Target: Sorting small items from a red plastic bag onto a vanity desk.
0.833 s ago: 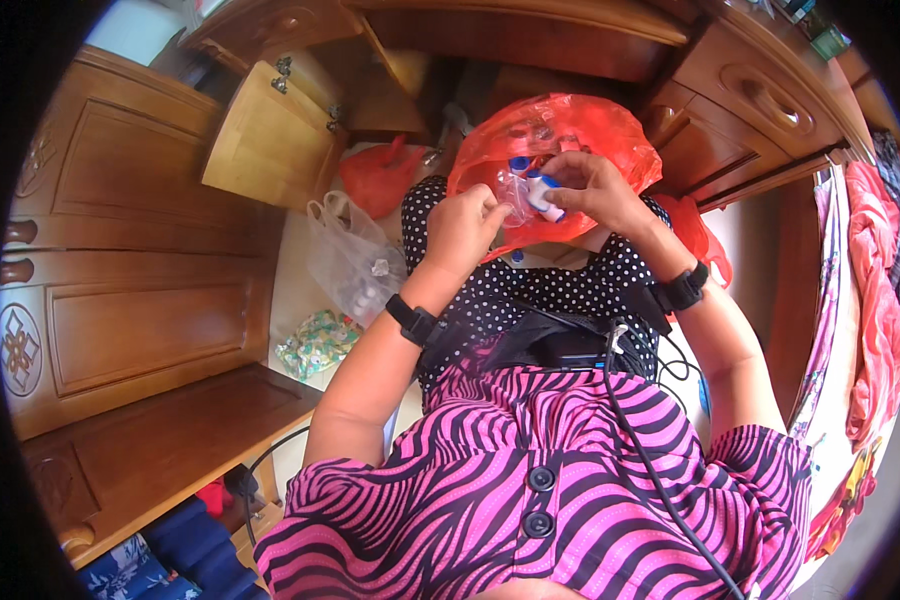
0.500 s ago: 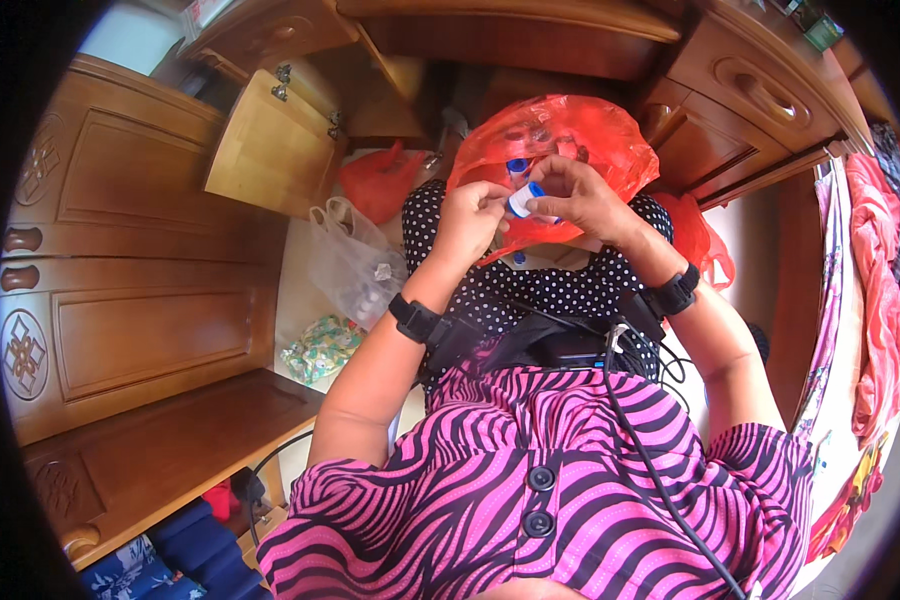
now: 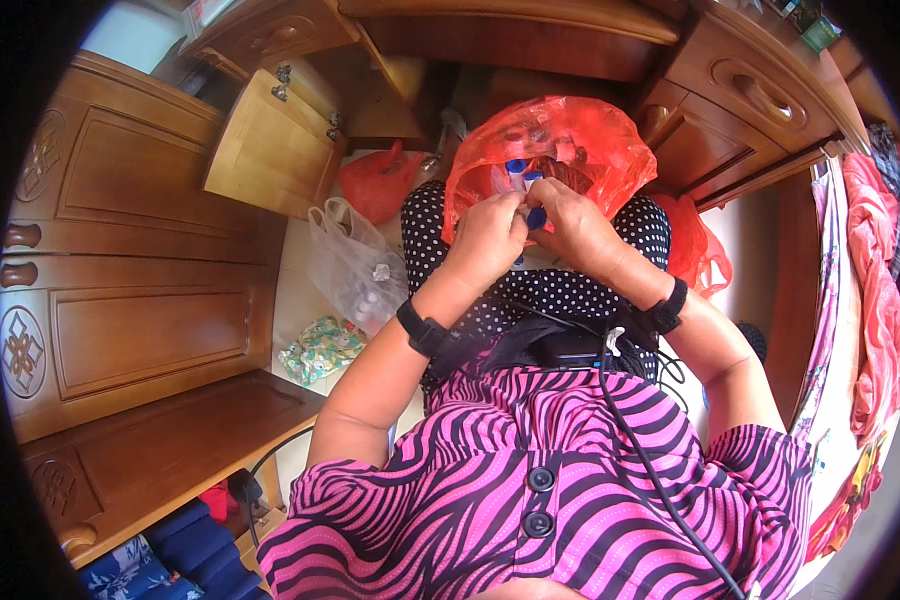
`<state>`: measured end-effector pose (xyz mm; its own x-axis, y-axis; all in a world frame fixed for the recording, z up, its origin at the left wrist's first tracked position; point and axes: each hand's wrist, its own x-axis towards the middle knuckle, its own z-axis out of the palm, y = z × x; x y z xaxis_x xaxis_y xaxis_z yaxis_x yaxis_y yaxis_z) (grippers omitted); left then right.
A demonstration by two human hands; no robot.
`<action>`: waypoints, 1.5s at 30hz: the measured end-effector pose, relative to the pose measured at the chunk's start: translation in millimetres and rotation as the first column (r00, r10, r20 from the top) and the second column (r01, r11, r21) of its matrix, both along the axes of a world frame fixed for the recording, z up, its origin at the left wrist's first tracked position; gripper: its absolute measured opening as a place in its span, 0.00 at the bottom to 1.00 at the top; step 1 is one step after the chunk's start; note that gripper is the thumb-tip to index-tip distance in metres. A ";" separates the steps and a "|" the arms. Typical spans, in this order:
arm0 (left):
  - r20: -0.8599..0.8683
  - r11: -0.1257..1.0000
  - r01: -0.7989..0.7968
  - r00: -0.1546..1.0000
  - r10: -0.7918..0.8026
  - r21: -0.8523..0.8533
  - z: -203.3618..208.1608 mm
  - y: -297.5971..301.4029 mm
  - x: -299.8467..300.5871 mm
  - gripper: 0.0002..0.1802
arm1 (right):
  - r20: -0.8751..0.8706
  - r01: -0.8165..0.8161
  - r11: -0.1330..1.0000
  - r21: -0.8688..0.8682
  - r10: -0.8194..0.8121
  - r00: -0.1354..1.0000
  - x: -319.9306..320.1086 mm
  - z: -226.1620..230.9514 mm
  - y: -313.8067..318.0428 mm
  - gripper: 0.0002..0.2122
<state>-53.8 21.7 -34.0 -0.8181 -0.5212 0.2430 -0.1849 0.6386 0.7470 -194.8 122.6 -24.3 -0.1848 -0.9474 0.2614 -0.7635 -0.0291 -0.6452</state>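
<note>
A red plastic bag (image 3: 570, 135) rests open on my lap, over a black dotted skirt. My left hand (image 3: 488, 238) and my right hand (image 3: 572, 225) meet at the bag's mouth, both closed around small clear bottles with blue caps (image 3: 527, 190). One blue cap shows just above my fingers, another between my thumbs. What else the bag holds is hidden behind the red film.
A wooden cabinet (image 3: 130, 260) stands to my left, its small door (image 3: 270, 150) swung open. On the floor lie a clear plastic bag (image 3: 355, 265), a green patterned packet (image 3: 320, 348) and another red bag (image 3: 380, 185). Drawers (image 3: 760, 95) are at right, hanging clothes (image 3: 875, 290) beyond.
My hands have drawn slightly toward me and lower with the bottles. The bottle once held up above my fingers is now tucked between both hands.
</note>
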 end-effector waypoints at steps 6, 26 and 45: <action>-0.037 0.996 -0.058 0.997 0.061 0.073 -4.2 -4.0 6.3 0.17 | 0.613 -0.141 0.980 0.140 0.026 0.790 -11.3 -0.1 0.6 0.17; -0.279 0.991 0.109 0.957 -0.084 0.078 0.7 7.8 -0.1 0.20 | 0.801 -0.093 0.966 0.243 -0.146 0.581 -20.8 -15.4 -11.8 0.06; -0.186 0.791 0.132 0.982 -0.023 0.597 0.3 -12.4 5.9 0.15 | 0.727 -0.125 0.991 0.054 0.047 0.685 -23.5 20.5 -4.3 0.07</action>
<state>-47.9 9.4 -33.6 -0.8400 -0.5417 0.0309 0.0024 0.0533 0.9986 -218.3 118.3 -3.8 -0.1961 -0.9806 -0.0064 -0.0562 0.0178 -0.9983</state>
